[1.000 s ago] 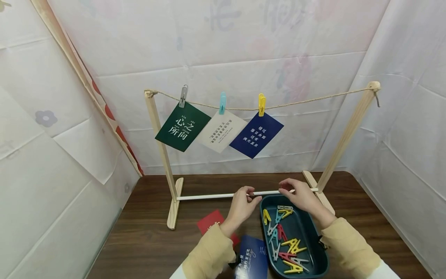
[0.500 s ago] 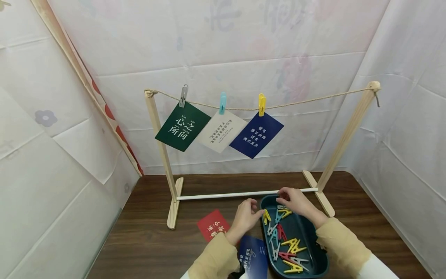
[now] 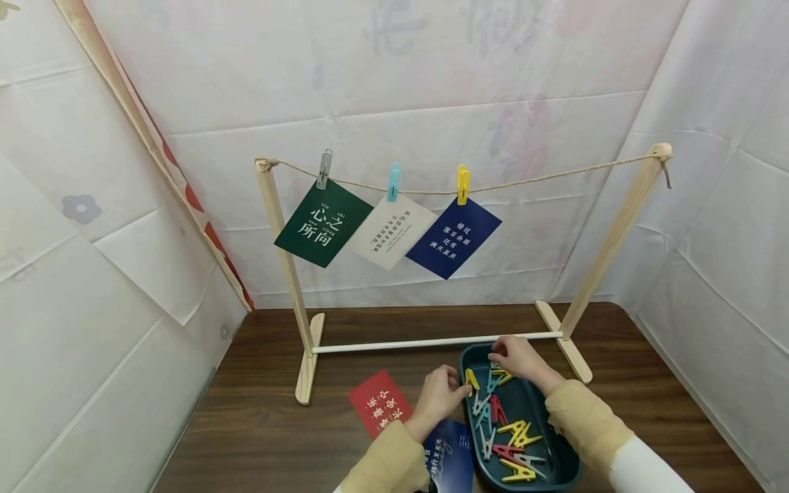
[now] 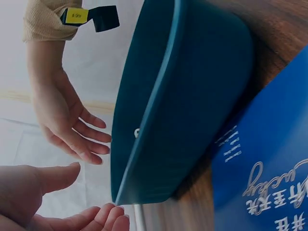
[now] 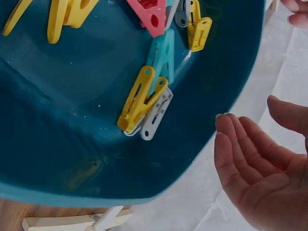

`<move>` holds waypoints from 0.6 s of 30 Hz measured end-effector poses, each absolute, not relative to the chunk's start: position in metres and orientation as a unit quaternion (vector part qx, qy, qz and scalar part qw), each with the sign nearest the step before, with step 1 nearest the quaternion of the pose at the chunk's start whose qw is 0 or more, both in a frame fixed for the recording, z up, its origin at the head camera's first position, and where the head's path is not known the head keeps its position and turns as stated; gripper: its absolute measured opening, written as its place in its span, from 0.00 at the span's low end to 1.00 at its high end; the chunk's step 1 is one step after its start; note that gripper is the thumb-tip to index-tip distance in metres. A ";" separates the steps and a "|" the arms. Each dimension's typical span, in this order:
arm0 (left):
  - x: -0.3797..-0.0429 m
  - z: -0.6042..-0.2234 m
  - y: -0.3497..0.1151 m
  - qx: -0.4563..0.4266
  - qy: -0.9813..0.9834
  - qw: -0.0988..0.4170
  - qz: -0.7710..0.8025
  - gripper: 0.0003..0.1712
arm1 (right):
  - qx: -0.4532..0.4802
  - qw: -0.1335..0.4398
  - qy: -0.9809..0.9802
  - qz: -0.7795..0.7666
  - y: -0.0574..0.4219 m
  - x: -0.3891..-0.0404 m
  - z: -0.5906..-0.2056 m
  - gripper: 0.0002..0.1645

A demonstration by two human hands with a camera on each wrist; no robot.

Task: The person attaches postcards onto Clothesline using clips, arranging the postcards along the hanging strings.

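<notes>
A dark teal tray holds several yellow, red, grey and light-blue clothespins. My left hand is beside the tray's left rim, fingers loosely bent, with nothing held. In the left wrist view its thumb and fingers are apart, close to the tray's end. My right hand hovers over the far end of the tray; the right wrist view shows its fingers loosely bent beside the rim, nothing between them and the thumb. A blue card and a red card lie left of the tray, partly hidden by my left arm.
Behind the tray stands a wooden frame with a white crossbar. Along its string, clothespins hold a green card, a cream card and a navy card. White cloth surrounds the wooden table.
Both hands have drawn back from the white crossbar toward the tray, the left one coming down beside its left rim. More of the red card shows now. The hanging cards stay put.
</notes>
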State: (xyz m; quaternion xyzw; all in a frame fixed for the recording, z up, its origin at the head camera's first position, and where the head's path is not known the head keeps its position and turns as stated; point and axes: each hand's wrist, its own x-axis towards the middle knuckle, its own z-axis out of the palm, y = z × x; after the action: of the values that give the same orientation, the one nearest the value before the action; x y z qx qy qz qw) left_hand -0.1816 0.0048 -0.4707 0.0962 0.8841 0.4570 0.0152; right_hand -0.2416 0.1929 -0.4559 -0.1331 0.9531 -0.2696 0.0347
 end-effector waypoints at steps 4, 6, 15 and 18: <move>-0.180 -0.476 0.006 0.090 0.883 0.031 0.460 0.20 | -0.102 0.046 0.958 -0.265 0.191 -0.243 -0.459 0.08; -0.180 -0.479 0.007 0.085 0.882 0.038 0.461 0.20 | -0.080 0.060 0.959 -0.264 0.190 -0.244 -0.461 0.13; -0.175 -0.488 0.010 0.090 0.880 0.041 0.464 0.18 | 0.001 0.128 0.964 -0.235 0.188 -0.249 -0.469 0.22; -0.174 -0.491 0.011 0.090 0.880 0.043 0.465 0.17 | 0.011 0.139 0.963 -0.230 0.187 -0.251 -0.472 0.19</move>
State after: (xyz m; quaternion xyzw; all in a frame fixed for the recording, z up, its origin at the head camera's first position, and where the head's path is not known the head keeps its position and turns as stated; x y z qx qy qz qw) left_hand -0.1744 0.0113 -0.4914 0.0901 0.8798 0.4649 0.0426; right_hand -0.2507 0.1875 -0.4721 0.0114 0.9632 -0.2299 0.1387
